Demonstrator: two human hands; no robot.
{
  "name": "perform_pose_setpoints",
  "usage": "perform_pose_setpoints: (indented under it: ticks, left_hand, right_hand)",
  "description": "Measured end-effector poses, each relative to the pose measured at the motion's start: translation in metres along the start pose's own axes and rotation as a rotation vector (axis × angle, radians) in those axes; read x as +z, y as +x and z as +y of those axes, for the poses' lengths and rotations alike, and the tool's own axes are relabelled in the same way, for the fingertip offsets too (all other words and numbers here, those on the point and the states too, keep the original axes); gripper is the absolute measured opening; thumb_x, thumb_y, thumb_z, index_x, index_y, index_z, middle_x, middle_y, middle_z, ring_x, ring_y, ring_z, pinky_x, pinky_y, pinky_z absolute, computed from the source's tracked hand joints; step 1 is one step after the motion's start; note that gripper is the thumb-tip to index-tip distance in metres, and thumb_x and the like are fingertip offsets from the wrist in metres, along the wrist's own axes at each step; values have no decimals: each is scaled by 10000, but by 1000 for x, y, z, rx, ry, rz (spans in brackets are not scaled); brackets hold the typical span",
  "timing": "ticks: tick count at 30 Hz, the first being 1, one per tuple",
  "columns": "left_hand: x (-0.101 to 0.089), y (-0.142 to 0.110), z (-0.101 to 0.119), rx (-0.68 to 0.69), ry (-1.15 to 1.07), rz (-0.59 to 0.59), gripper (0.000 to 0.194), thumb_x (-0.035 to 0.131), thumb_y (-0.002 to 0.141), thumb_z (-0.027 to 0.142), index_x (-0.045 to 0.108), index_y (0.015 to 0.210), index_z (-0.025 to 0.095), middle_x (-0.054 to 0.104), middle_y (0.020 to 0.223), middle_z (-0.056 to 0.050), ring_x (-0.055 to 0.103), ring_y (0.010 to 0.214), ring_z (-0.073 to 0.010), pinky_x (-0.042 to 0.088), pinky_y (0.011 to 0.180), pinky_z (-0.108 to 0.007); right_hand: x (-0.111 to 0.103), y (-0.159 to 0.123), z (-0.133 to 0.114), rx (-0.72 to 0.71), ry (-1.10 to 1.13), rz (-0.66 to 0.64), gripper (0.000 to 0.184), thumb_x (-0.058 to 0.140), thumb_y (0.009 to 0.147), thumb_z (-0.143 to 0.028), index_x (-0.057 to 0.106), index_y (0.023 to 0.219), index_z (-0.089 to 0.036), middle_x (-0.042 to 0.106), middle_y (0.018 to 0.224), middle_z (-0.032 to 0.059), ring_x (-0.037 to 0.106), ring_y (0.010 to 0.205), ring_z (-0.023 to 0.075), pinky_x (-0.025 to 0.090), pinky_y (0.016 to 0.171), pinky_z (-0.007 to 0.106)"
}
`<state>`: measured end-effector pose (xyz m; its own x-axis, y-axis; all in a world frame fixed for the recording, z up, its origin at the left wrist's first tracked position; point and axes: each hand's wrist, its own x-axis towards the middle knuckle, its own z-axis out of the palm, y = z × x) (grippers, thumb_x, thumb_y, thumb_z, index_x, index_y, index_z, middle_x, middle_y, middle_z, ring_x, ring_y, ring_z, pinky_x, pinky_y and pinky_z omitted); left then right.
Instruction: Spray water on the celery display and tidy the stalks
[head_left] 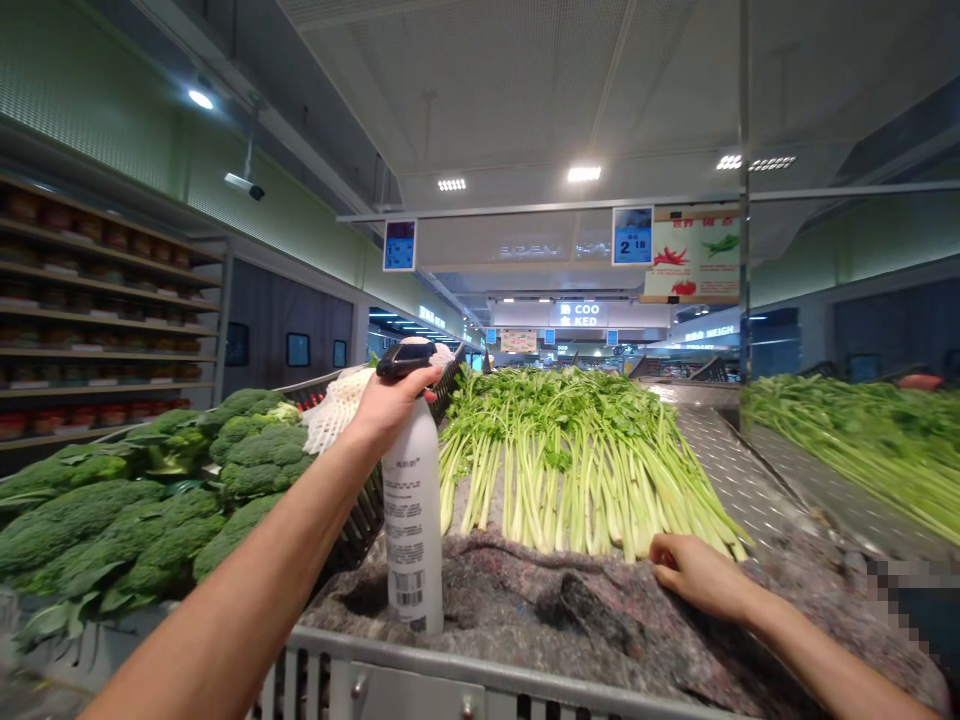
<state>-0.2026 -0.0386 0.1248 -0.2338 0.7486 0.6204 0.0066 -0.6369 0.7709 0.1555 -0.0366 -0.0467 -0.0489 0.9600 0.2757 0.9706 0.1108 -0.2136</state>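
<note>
My left hand (386,405) is wrapped round the black trigger head of a tall white spray bottle (412,520), which stands upright on a grey felt mat (540,600). My right hand (694,572) rests on the same mat, fingers curled onto the cloth beside the cut ends of a sloping pile of green celery stalks (577,450). Nothing else shows in that hand.
Broccoli heads (142,510) fill the bin at the left, behind a black divider basket (360,520). A metal rail (450,680) runs along the near edge. A mirror panel (847,450) at the right reflects more greens. Stocked shelves (105,300) line the far left wall.
</note>
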Motion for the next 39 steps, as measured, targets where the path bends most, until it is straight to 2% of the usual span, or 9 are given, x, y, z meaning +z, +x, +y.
perform_pose_setpoints:
  ticks: [3, 6, 11, 17, 24, 28, 39]
  left_hand:
    - [0, -3, 8, -2, -18, -12, 339, 662, 486, 332, 599, 741, 118, 600, 626, -29, 525, 474, -109, 403, 411, -216]
    - [3, -3, 19, 57, -22, -3, 355, 664, 485, 345, 592, 750, 121, 605, 668, -31, 507, 463, -95, 402, 408, -212]
    - [18, -1, 35, 132, -14, -6, 312, 642, 514, 357, 587, 709, 120, 604, 686, -45, 513, 472, -103, 394, 398, -213]
    - [42, -1, 28, 64, -17, -116, 294, 648, 516, 334, 595, 711, 121, 572, 611, -22, 491, 442, -92, 409, 416, -225]
    - [69, 3, 27, 170, -62, -163, 282, 647, 536, 344, 589, 710, 130, 592, 652, -38, 522, 516, -109, 448, 503, -256]
    - [82, 2, 26, 139, -59, -212, 272, 643, 544, 341, 585, 707, 130, 596, 679, -49, 506, 484, -98, 441, 487, -260]
    - [95, -4, 22, 184, -96, -298, 276, 620, 577, 369, 594, 722, 135, 602, 737, -68, 524, 526, -105, 445, 494, -251]
  right_hand:
    - [0, 0, 1, -1, 7, 2, 148, 438, 643, -172, 577, 692, -155, 617, 683, 45, 523, 611, 146, 296, 524, 225]
    - [0, -1, 1, 0, 22, -7, 142, 440, 637, -161, 574, 684, -154, 619, 682, 42, 526, 609, 141, 295, 521, 221]
    - [-1, -2, 0, 13, 29, -7, 145, 446, 636, -154, 580, 693, -155, 625, 706, 43, 533, 626, 140, 297, 527, 217]
    - [-2, -5, 0, 18, 30, -28, 139, 463, 634, -150, 589, 693, -154, 624, 690, 42, 530, 614, 136, 292, 517, 213]
    - [0, -5, 1, 1, 22, -26, 135, 460, 641, -156, 588, 683, -155, 622, 692, 43, 531, 623, 136, 294, 523, 214]
    - [0, -6, 1, -6, 21, -24, 143, 455, 649, -164, 593, 689, -157, 619, 685, 40, 528, 614, 130, 290, 517, 211]
    - [1, -5, 3, -13, 38, -35, 148, 463, 646, -149, 601, 702, -150, 618, 688, 43, 526, 605, 123, 298, 518, 205]
